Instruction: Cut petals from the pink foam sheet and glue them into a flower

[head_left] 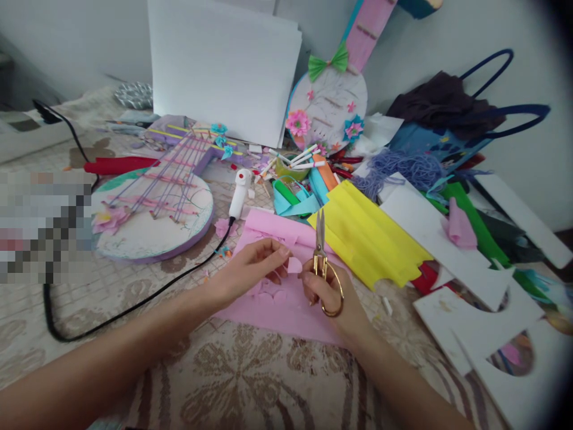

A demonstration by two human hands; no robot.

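A small pink paper petal (294, 265) is between my two hands, above a pink crepe paper sheet (308, 319). The thumb and fingers of my left hand (262, 263) pinch its left side. My right hand (329, 291) is closed around gold-handled scissors (320, 242), whose blades point away from me; its fingertips are close to the petal's right edge, and I cannot tell whether they touch it. More cut petals (274, 297) lie on the sheet, partly under my left hand. The far end of the pink paper is rolled up.
A white glue gun (240, 194) with a black cord lies beyond my left hand. Left of it is a strung cardboard instrument (156, 209); a second one (329, 107) leans at the back. Yellow crepe paper (371, 233), blue yarn (403, 170) and white board scraps (465, 328) crowd the right.
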